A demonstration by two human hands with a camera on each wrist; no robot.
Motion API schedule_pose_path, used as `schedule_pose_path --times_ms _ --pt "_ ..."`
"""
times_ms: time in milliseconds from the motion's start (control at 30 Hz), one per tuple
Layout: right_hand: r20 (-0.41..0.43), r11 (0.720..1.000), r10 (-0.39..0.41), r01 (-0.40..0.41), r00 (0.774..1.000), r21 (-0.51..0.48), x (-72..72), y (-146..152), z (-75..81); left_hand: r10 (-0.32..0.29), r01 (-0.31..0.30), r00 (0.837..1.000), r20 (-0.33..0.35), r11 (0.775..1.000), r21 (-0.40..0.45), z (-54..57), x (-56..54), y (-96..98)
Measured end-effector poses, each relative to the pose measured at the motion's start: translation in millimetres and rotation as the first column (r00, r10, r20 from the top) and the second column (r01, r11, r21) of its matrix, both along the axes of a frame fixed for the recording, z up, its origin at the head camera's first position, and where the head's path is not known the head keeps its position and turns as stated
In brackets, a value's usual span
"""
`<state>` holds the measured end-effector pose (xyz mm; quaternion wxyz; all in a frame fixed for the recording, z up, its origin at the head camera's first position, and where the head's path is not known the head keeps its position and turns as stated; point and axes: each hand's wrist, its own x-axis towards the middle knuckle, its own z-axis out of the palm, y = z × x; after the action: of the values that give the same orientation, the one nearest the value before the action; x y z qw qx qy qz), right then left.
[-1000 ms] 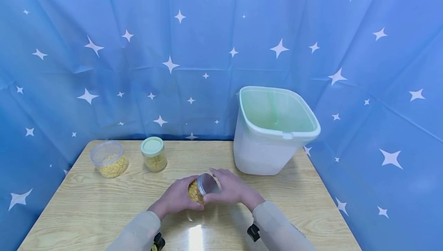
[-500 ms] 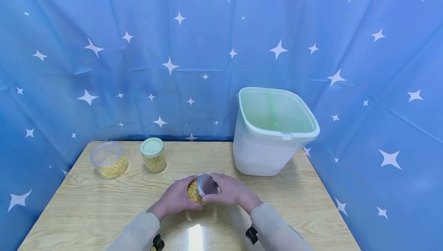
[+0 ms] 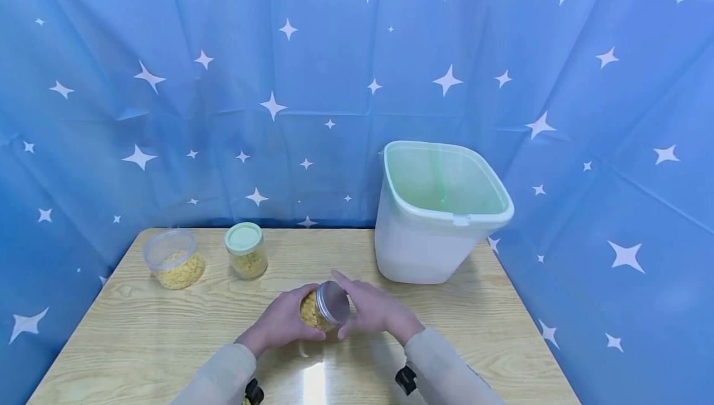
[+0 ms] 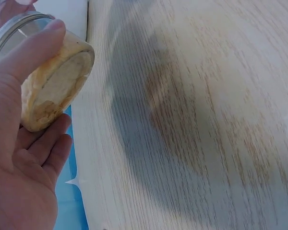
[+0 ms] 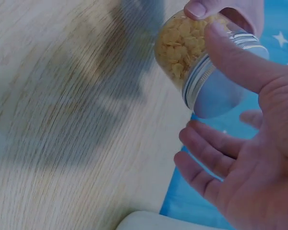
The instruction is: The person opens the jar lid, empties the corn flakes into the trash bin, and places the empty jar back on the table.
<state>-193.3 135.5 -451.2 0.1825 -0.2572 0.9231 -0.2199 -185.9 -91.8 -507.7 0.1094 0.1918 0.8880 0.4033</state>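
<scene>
A clear jar of yellow flakes (image 3: 311,311) with a silver-rimmed lid (image 3: 333,303) is held tilted above the table, its lid end toward the right. My left hand (image 3: 284,315) grips the jar's body, thumb on one side and fingers on the other, as the left wrist view also shows around the jar's base (image 4: 60,88). At the lid end is my right hand (image 3: 376,309), its fingers spread. In the right wrist view, the right thumb (image 5: 240,60) lies over the lid's edge, while the other fingers (image 5: 206,148) stand off the lid.
At the back left are a round clear tub (image 3: 178,268) of flakes and a jar with a green lid (image 3: 244,239). A large white bin (image 3: 418,244) with a pale green rim stands at the back right. Blue star-patterned cloth (image 3: 334,51) hangs behind the wooden table (image 3: 167,343).
My right fingers closed in around the lid half a second ago and have since spread away from it. The left hand keeps its grip on the jar, hardly moving.
</scene>
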Motion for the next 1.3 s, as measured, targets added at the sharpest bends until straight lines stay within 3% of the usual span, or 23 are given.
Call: schedule_pose_path --times_ms 200,467,633,933,1133,1300 --pt "0.044 0.998 -0.045 0.047 0.998 -0.044 1.9 0.3 -0.9 0.022 -0.022 0.999 -0.026 1.000 -0.005 0.0 1.7 -0.8" --pt "0.032 0.996 -0.077 0.078 0.997 -0.046 2.2 -5.4 -1.9 0.028 -0.029 0.999 -0.041 0.999 -0.016 0.4 0.9 -2.6" --pt "0.012 0.996 -0.015 0.016 1.000 -0.085 0.8 -5.2 -3.2 0.024 -0.024 0.999 -0.041 1.000 -0.006 -0.8 0.7 -5.5" --pt "-0.083 0.994 0.088 -0.093 0.993 -0.063 -1.8 -1.9 -1.5 0.006 -0.007 0.999 -0.039 1.000 -0.003 -1.4 -0.4 -6.6" --pt "-0.065 0.998 0.056 -0.058 0.996 -0.021 0.3 -3.1 -3.7 0.005 -0.005 0.999 -0.035 1.000 -0.004 -1.8 -0.2 -7.7" --pt "-0.043 0.999 -0.009 0.007 0.999 -0.043 2.0 -2.3 -5.4 0.027 -0.027 0.999 -0.042 1.000 -0.007 -2.2 0.4 -8.4"
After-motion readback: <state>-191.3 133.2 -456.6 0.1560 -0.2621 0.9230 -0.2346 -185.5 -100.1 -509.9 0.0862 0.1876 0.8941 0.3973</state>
